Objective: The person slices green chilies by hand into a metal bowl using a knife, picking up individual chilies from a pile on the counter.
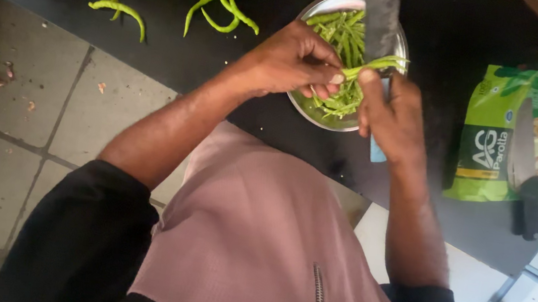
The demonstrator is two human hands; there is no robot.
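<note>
Left hand (295,60) pinches a green chilli (374,65) over the steel bowl (317,9) on the table (180,48); right hand (389,114) grips the knife (380,19), blade against it. Fingertips sit close, so a slip could nick them.

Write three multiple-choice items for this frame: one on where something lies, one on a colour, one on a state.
1. Where does the spare knife lie?
A. on the green packet
B. in the steel plate
C. on the floor

2. What colour are the loose chillies on the counter?
A. red
B. green
C. yellow

3. What is the left hand doing?
A. resting flat on the counter
B. hanging at the side
C. pinching a chilli over the steel plate

Answers: 1 A, its blade lies across the packet. 2 B, all are green. 3 C, fingertips close on the chilli, which the right hand also holds, along with a knife.
</note>
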